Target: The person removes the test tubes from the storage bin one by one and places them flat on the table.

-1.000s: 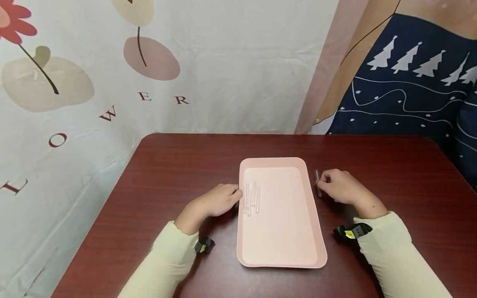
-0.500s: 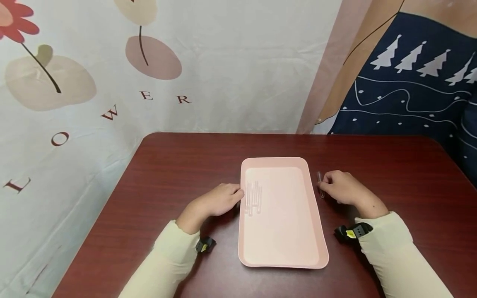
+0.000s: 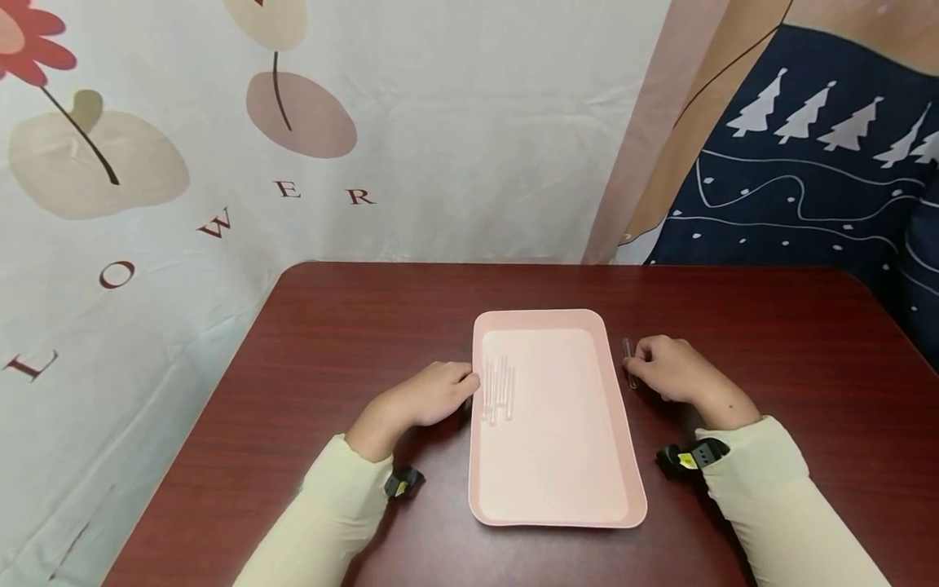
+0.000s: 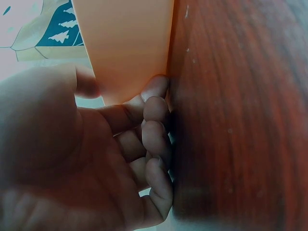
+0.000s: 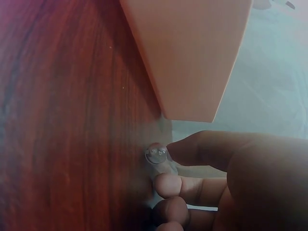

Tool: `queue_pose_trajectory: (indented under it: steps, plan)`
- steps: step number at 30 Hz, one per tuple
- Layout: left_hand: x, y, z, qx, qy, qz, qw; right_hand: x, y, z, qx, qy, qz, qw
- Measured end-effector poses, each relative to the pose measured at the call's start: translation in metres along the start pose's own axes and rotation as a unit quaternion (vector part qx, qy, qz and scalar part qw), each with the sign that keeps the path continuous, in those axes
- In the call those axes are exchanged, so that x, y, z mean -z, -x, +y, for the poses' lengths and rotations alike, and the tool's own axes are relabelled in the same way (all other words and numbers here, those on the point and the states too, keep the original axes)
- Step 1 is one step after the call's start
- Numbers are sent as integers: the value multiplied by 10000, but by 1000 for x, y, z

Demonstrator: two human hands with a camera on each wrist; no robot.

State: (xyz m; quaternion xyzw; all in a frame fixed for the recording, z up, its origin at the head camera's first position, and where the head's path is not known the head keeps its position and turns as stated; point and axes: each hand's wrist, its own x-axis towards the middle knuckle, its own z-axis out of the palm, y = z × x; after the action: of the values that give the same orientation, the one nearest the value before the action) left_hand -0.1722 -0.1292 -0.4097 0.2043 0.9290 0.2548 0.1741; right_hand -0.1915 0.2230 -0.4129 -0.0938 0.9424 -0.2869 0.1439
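My left hand (image 3: 425, 395) grips the left rim of a pink tray (image 3: 557, 473), its thumb over the edge. In the left wrist view its fingers (image 4: 156, 137) curl beside the tray's outer wall, down at the tabletop. Several clear test tubes (image 3: 499, 391) lie side by side in the tray, near its left wall. To the right of the tray, my right hand (image 3: 671, 371) pinches another clear test tube (image 3: 629, 363) between thumb and fingers. The right wrist view shows that tube's rounded end (image 5: 156, 154) close to the table surface, apart from the tray.
The dark red-brown table (image 3: 352, 326) extends around the tray on all sides. Behind it hangs a pale printed cloth (image 3: 469, 147). A navy cloth with white trees (image 3: 800, 187) is at the back right.
The view shifts very slightly. Both hands, the tray and the test tubes otherwise stay practically where they were.
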Motion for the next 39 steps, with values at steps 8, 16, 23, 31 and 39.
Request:
queue_pose_trajectory:
  steps: [8, 16, 23, 31, 39]
  plan:
    - [1, 0, 1, 37, 5, -7, 10000, 0, 0, -1, -49, 23, 10, 10000]
    - [0, -1, 0, 164, -31, -35, 9999, 1, 0, -2, -91, 44, -21, 9999]
    - [-1, -2, -1, 150, -48, -35, 9999, 4, 1, -3, -20, 107, 187, 9998]
    - [-2, -3, -4, 89, -26, -28, 10000, 9, 5, -10, 81, 132, 380, 9992]
    - [-1, -2, -3, 34, 5, -9, 10000, 15, 13, -25, 205, 244, 604, 9977]
